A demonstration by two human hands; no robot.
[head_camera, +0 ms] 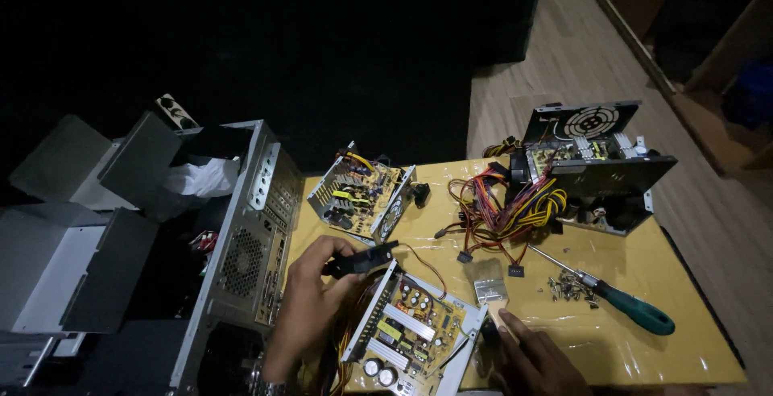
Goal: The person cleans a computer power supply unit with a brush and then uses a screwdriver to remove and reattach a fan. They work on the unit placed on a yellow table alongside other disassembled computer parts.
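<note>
At lower centre, the left hand (310, 303) is gripping a black fan (358, 261) above the open power supply (411, 335); the right hand (535, 356) is gripping a brush (491, 293) just right of it.

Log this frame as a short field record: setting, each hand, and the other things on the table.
setting: yellow table, dim room
left hand: holds a small black fan over an open power supply unit
right hand: grips a paintbrush, bristles pointing away
tools: green-handled screwdriver beside loose screws
other units: second open supply; third supply, lid raised, trailing a wire bundle
left of table: open computer case
</note>
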